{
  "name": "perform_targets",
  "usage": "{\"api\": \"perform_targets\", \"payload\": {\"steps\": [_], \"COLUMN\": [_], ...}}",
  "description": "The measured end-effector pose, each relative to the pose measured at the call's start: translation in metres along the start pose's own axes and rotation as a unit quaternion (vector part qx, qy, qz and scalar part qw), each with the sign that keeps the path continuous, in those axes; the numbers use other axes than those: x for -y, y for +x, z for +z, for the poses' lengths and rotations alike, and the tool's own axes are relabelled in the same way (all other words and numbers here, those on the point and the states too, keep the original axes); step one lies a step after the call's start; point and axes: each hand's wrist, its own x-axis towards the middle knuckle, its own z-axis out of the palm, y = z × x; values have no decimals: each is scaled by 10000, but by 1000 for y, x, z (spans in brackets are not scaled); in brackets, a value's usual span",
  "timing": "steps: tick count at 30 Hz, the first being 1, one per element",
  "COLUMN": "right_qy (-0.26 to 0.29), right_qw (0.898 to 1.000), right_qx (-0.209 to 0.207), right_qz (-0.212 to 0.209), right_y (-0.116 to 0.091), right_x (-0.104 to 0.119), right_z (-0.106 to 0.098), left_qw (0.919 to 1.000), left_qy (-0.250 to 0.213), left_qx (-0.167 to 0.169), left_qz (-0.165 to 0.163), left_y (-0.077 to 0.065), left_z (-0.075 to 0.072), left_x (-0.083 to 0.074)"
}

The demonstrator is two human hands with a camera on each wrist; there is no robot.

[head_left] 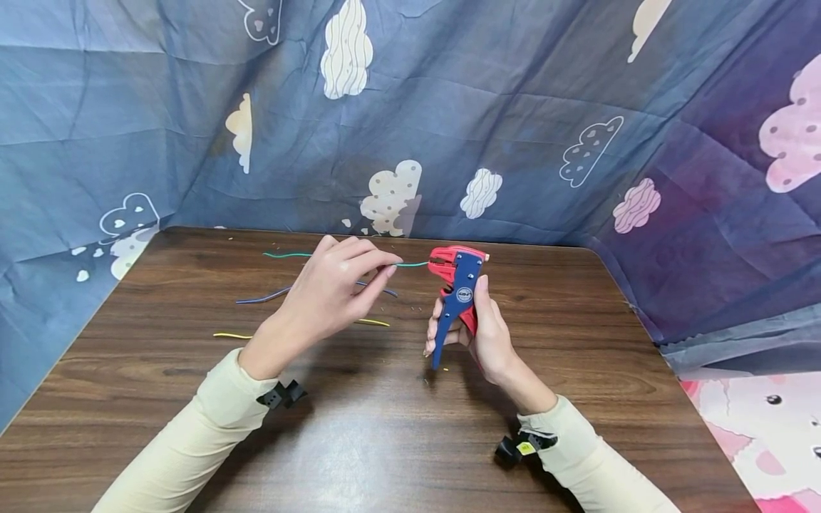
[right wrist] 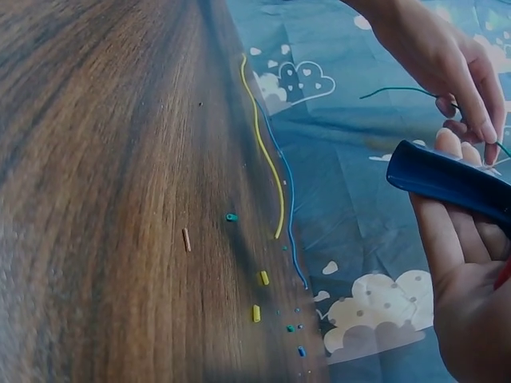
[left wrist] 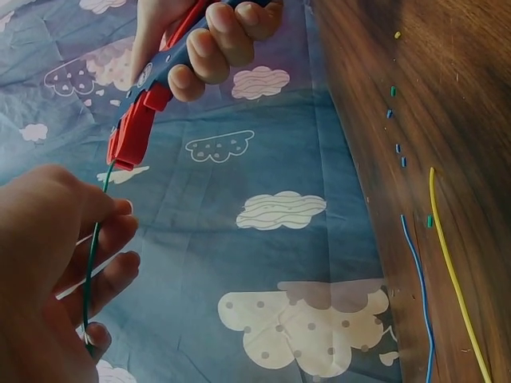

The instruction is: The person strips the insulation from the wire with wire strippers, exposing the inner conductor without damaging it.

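My left hand (head_left: 333,281) pinches a green wire (head_left: 412,265) between thumb and forefinger above the table. One end of that wire enters the red jaws of a wire stripper (head_left: 458,296); the other end trails out past the hand to the left. My right hand (head_left: 484,331) grips the stripper by its blue and red handles, with the head tilted up and the thumb along the back. In the left wrist view the green wire (left wrist: 94,239) runs along the left fingers into the red head (left wrist: 132,136). The right wrist view shows a blue handle (right wrist: 447,183) across the right fingers.
A blue wire (head_left: 259,299) and a yellow wire (head_left: 232,335) lie on the wooden table (head_left: 359,434) under the left hand. Several cut bits of insulation, such as a yellow piece (right wrist: 256,313), are scattered there, with a short copper strand (right wrist: 187,239). A cloud-patterned cloth (head_left: 288,142) hangs behind.
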Motion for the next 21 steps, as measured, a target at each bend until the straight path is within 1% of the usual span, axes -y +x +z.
{"api": "perform_targets", "payload": {"steps": [7, 12, 15, 17, 19, 21], "right_qy": [207, 417, 748, 970, 1107, 1139], "right_qw": [9997, 9988, 9962, 9936, 9914, 9906], "right_qx": [60, 216, 377, 475, 520, 535], "right_qz": [62, 130, 229, 332, 456, 537], "right_y": [0, 0, 0, 0, 0, 0], "right_x": [-1, 0, 0, -1, -2, -3], "right_z": [-1, -2, -3, -5, -7, -8], "left_qw": [9999, 9988, 9959, 9925, 9872, 9789], "left_qy": [-35, 22, 28, 52, 60, 26], "left_qx": [122, 483, 875, 1195, 1571, 2021], "left_qz": [-5, -97, -234, -264, -280, -294], "left_y": [-1, -4, -6, -7, -8, -9], "left_z": [-1, 0, 0, 0, 0, 1], "left_x": [1, 1, 1, 2, 2, 4]}}
